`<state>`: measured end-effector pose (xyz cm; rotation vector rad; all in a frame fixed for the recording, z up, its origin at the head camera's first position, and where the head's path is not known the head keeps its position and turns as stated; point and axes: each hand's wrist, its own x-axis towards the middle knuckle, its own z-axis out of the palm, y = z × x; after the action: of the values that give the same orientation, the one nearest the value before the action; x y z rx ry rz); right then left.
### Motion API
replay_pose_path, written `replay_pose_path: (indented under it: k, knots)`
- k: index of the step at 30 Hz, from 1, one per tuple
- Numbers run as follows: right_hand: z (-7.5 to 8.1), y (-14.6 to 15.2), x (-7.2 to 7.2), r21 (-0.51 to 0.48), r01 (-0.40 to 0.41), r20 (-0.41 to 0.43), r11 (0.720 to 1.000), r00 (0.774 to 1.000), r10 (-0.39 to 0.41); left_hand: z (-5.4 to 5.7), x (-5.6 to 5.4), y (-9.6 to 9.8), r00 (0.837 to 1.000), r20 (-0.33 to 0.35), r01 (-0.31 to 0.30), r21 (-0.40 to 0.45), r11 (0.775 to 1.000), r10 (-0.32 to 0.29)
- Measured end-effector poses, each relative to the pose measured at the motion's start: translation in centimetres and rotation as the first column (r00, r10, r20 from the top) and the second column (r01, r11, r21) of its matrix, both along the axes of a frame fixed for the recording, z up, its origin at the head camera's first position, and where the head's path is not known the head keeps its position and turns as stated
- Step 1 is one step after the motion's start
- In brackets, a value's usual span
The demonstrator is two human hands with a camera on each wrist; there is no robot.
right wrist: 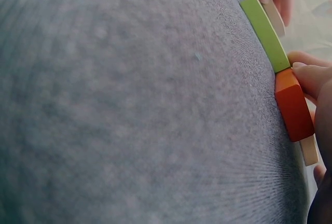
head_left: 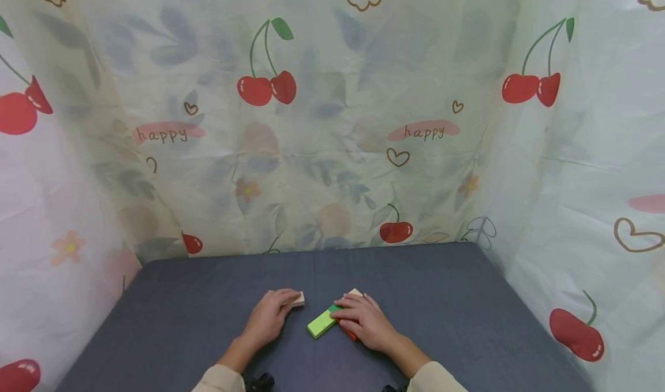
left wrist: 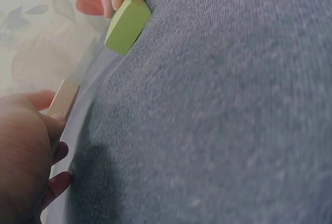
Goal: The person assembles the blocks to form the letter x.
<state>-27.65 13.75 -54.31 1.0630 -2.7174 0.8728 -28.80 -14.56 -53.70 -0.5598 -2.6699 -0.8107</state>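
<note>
My left hand [head_left: 267, 318] pinches a plain wooden block [head_left: 299, 301] between thumb and fingers, left of a group of blocks. In the left wrist view the end of that block [left wrist: 65, 97] sticks out past the fingers. My right hand [head_left: 369, 325] rests over the group, its fingers extended across the blocks. A light green block [head_left: 321, 324] points toward the front left from under its fingertips. Behind that, a strip of darker green [head_left: 335, 308] shows. An orange-red block [right wrist: 294, 107] meets the light green one end to end in the right wrist view. Another plain wooden block [head_left: 355, 292] is partly covered by the right fingers.
The dark grey cloth-covered table [head_left: 208, 288] extends around both hands. A pale curtain [head_left: 322, 120] printed with cherries and flowers hangs behind its far edge and along both sides. Dark wrist devices [head_left: 260, 382] sit at the cuffs.
</note>
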Motion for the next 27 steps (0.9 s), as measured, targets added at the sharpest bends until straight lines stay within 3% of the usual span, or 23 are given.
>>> replay_pose_path:
  k: [10, 20, 27]
  knots:
    - [0.0, 0.0, -0.1, -0.002, -0.002, -0.008, 1.0, 1.0, 0.002, -0.3, 0.0, 0.8, 1.0, -0.006, 0.011, -0.02, 1.0, -0.011]
    - [0.0, 0.1, -0.2, -0.001, -0.001, 0.014, 1.0, 1.0, 0.001, -0.2, 0.0, 1.5, 0.999, 0.031, -0.005, -0.029, 1.0, 0.006]
    - [-0.1, 0.1, -0.2, -0.003, -0.004, 0.012, 1.0, 1.0, 0.004, -0.5, -0.1, 1.8, 1.0, 0.024, 0.021, -0.031, 0.999, -0.021]
